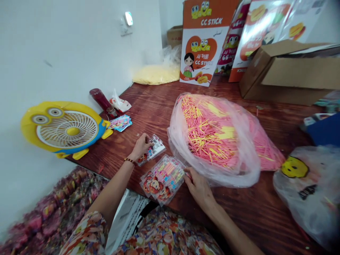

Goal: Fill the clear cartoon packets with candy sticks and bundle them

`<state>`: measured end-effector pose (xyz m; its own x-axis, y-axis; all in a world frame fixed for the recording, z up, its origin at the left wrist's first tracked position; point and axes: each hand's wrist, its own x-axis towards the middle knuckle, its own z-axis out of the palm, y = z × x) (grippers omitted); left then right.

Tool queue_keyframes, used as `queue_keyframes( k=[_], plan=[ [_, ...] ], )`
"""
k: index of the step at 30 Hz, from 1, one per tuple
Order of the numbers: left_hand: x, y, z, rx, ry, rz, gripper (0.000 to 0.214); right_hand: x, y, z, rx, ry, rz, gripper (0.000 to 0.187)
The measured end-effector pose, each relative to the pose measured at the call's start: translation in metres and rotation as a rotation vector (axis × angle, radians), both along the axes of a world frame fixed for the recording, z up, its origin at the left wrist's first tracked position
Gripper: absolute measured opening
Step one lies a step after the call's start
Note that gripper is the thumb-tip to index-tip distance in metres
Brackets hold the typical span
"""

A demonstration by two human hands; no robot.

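Leftmost: yellow fan (63, 129), standing at the near edge of the counter (148, 106), nine o'clock of the left hand (142, 146). Left hand: fingers clamped on a small packet (155, 149). Stack of packets (163, 179): five o'clock of that hand, just inside the near edge. Right hand (198, 187): three o'clock of the stack, touching it; whether its fingers grip anything cannot be told. Bag of sticks (220, 138): mouth open, one o'clock of the right hand. Bare counter: twelve o'clock of the left hand.

Floral orange-and-white short sleeve (87, 233), seemingly beaded brown bracelet (130, 161) beside left grip (142, 145)
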<state>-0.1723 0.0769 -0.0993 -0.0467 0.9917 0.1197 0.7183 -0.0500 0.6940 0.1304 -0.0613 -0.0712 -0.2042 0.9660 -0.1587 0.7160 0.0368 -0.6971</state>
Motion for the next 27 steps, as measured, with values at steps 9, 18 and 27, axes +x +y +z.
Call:
queue_keyframes(
  k=[9,18,27],
  plan=[
    [-0.001,0.0,0.011,0.014,0.079,-0.083,0.014,0.001,-0.007,0.002,0.118,-0.074,0.099,0.028],
    [-0.002,0.002,0.035,0.073,0.241,-0.116,0.017,0.003,-0.009,0.022,0.109,0.026,0.23,0.026],
    [0.075,-0.047,0.119,0.04,-0.038,-0.455,0.021,0.016,0.036,0.079,0.289,0.199,0.025,0.037]
  ],
)
